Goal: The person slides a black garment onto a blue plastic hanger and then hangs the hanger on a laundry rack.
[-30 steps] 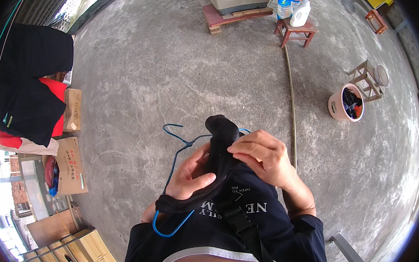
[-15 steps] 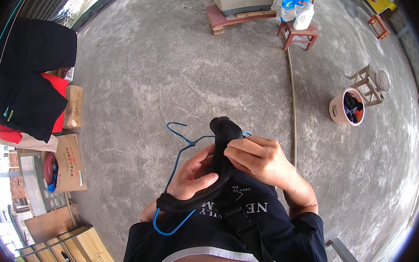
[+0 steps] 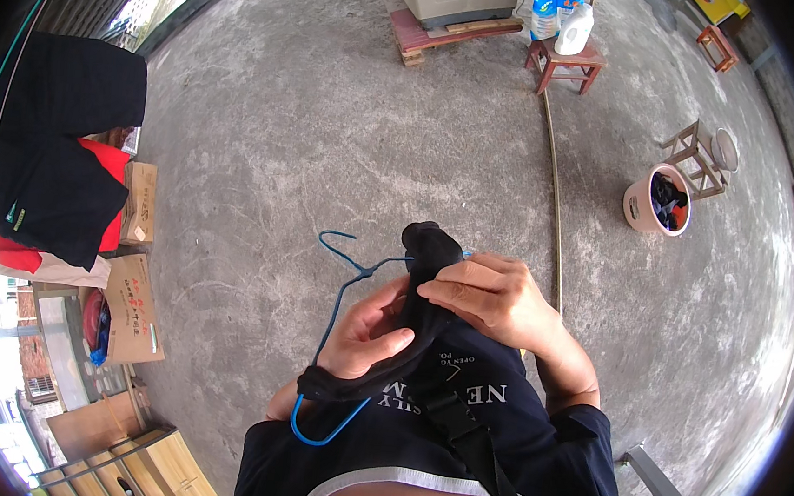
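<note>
A blue wire hanger (image 3: 342, 290) lies across my front, its hook pointing up and left. A black garment (image 3: 426, 292), bunched into a narrow strip, hangs over the hanger's right part and also drapes across my left wrist. My left hand (image 3: 364, 334) is curled around the garment and the hanger from the left, thumb toward the middle. On the other side my right hand (image 3: 491, 297) pinches the cloth between thumb and fingers near the hanger's right arm. The garment's exact kind cannot be made out, and it hides part of the hanger.
A pink bucket (image 3: 652, 201) of dark clothes stands at right beside a wooden stool (image 3: 698, 160). A red stool (image 3: 565, 67) ahead carries a white bottle (image 3: 574, 31). Dark clothes (image 3: 60, 147) hang at left above cardboard boxes (image 3: 131, 311). A pole (image 3: 552, 176) lies on the concrete floor.
My right hand has shifted slightly along the garment, its fingertips a little further left. The garment's top and the hanger have moved very slightly to the right. My left hand keeps its hold.
</note>
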{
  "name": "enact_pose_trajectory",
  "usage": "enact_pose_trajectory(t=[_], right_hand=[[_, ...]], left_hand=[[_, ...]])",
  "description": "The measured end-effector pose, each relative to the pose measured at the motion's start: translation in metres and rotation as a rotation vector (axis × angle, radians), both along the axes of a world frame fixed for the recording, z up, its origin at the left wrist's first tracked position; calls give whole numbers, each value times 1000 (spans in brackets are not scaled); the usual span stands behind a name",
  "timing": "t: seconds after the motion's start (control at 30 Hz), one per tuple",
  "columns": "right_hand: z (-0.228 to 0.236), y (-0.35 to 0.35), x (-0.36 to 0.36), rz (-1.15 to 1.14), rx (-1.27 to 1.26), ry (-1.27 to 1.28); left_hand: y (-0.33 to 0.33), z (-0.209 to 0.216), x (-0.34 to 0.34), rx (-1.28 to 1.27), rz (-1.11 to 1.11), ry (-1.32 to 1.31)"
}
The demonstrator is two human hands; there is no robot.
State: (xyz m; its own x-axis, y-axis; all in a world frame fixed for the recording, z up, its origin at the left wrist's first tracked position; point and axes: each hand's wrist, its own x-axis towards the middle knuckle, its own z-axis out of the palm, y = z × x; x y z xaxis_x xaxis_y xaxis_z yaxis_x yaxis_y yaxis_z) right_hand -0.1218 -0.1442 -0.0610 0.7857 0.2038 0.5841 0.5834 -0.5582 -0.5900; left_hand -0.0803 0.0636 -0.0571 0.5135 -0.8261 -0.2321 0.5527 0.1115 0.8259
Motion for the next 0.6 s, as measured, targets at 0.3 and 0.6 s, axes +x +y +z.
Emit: enact_pose_trajectory(t=[0.3,0.6], right_hand=[[-4,4,-3,-82,3,-50],[-2,1,-5,-5,-68,-35]], left_hand=[[2,1,-2,-6,-15,9],[5,0,-5,8,-20,37]])
